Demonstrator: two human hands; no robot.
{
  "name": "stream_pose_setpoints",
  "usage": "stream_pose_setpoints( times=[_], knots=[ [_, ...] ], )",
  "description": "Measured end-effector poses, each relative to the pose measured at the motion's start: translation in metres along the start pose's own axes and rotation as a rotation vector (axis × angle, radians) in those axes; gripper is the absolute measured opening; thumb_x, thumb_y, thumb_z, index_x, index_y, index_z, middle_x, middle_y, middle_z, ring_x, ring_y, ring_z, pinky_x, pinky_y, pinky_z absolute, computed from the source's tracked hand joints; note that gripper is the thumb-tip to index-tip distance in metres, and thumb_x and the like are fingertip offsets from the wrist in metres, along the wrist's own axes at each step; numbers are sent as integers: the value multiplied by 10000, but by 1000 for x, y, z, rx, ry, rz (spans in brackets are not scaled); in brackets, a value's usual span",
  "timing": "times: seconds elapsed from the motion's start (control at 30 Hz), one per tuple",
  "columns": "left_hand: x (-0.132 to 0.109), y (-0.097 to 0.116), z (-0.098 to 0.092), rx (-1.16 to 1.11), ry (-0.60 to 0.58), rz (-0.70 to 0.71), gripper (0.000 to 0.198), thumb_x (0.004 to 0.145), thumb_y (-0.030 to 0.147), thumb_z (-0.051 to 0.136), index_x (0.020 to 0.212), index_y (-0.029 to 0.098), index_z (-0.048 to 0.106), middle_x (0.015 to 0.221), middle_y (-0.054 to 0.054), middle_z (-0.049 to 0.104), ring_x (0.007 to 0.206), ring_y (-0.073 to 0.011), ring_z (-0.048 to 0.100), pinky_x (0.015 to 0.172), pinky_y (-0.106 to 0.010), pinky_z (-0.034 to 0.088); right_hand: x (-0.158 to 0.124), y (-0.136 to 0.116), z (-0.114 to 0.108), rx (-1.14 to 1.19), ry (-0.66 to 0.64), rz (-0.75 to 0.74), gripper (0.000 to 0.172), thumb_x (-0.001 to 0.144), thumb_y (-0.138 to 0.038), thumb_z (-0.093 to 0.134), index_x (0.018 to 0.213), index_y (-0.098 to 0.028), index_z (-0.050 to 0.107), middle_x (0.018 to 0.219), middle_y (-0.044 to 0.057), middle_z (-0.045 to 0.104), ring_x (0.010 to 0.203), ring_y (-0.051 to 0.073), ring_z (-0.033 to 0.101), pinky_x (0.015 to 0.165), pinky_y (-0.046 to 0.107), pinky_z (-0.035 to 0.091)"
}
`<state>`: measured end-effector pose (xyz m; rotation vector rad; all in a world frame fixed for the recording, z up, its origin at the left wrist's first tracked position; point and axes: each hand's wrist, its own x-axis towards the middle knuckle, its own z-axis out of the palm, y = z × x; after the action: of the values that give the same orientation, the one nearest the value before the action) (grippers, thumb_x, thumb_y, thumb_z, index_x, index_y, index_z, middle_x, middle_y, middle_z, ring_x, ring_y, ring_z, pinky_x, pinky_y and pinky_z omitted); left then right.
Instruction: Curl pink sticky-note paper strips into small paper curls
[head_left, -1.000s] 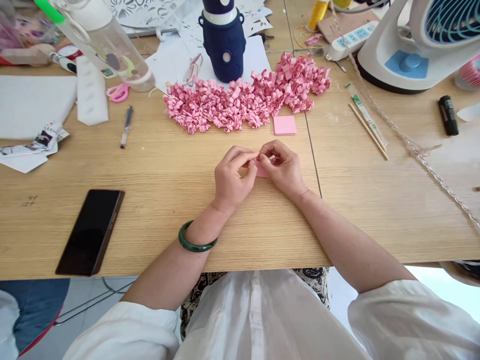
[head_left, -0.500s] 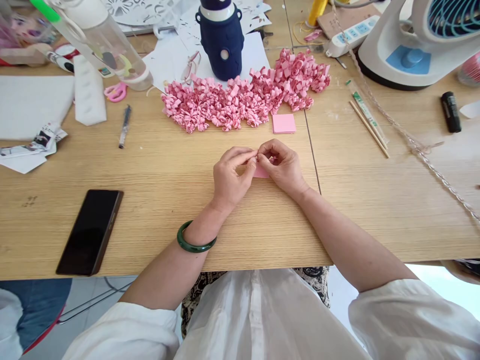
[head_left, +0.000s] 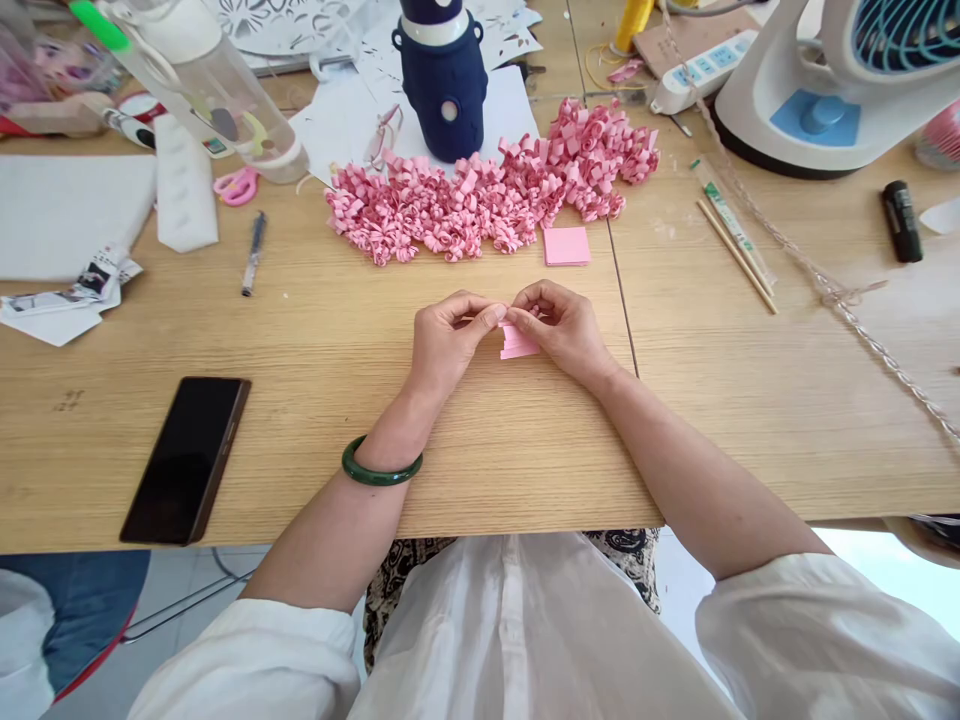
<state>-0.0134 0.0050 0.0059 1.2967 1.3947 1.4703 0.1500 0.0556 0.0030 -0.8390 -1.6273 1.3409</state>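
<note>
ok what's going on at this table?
A person seated at a wooden table pinches a small pink paper piece between both hands, left hand and right hand, just above the tabletop. Behind them lies a heap of pink paper curls and a pink square pad. A phone lies to the left.

Just beyond the fingers (head_left: 491, 316) lies a small pink paper square (head_left: 566, 245), with a heap of pink paper curls (head_left: 487, 195) behind it. A dark blue bottle (head_left: 442, 80) stands past the heap. Well to the left of the fingers a black phone (head_left: 186, 458) lies flat, and a pen (head_left: 253, 252) and pink scissors (head_left: 236, 185) farther back. To the right lie chopsticks (head_left: 736, 255), a twisted cord (head_left: 840, 300) and a white fan (head_left: 832, 80).
</note>
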Motion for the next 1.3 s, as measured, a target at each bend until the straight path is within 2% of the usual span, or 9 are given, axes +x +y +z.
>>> stream_pose_setpoints(
  times=[0.1, 0.23, 0.4, 0.57, 0.73, 0.97, 1.3],
  knots=[
    [-1, 0, 0, 39, 43, -9, 129, 793, 333, 801, 784, 204, 792, 787, -1, 769, 757, -141, 694, 732, -248, 563, 0, 2, -1, -17, -12, -14, 308, 825, -457, 775, 808, -175, 653, 776, 1, 657, 678, 104, 534, 620, 267, 405],
    [-3, 2, 2, 147, 61, 62, 222, 834, 419, 784, 786, 202, 774, 801, -12, 768, 761, -143, 696, 724, -249, 566, 0, 2, -1, -55, -13, -27, 197, 848, -361, 724, 824, -170, 679, 814, 17, 694, 722, 118, 574, 663, 276, 435],
    [-4, 3, 3, 193, 70, 91, 262, 851, 456, 772, 765, 209, 757, 785, -9, 760, 741, -140, 694, 707, -252, 569, 0, 1, -1, -63, -13, -15, 212, 849, -381, 722, 818, -176, 683, 816, 25, 705, 737, 129, 589, 667, 280, 449],
    [-3, 2, 2, 218, 48, 53, 242, 904, 428, 718, 832, 206, 785, 838, -24, 779, 810, -151, 718, 767, -263, 576, 0, 0, -1, -63, -6, -5, 209, 841, -375, 718, 811, -172, 678, 792, 18, 688, 706, 118, 557, 633, 265, 431],
    [-3, 4, 2, 174, 17, 44, 312, 963, 444, 633, 866, 201, 802, 903, -51, 797, 876, -169, 735, 815, -284, 581, -1, 0, -1, -84, 2, 1, 177, 843, -337, 702, 798, -169, 668, 776, 15, 674, 682, 111, 526, 620, 265, 410],
    [-3, 5, 0, 266, 1, 154, 120, 863, 293, 742, 798, 208, 797, 844, -25, 791, 798, -159, 721, 744, -267, 570, 1, 1, -1, -123, -8, -29, 157, 839, -317, 685, 792, -171, 655, 768, 9, 663, 671, 109, 506, 629, 270, 399],
    [-3, 3, 0, 349, -13, 221, 126, 876, 239, 694, 795, 217, 787, 857, -27, 786, 813, -165, 717, 770, -280, 566, 1, 2, -2, -183, -8, -58, 148, 852, -312, 659, 788, -180, 641, 745, -1, 636, 656, 109, 466, 635, 275, 392]
  ],
)
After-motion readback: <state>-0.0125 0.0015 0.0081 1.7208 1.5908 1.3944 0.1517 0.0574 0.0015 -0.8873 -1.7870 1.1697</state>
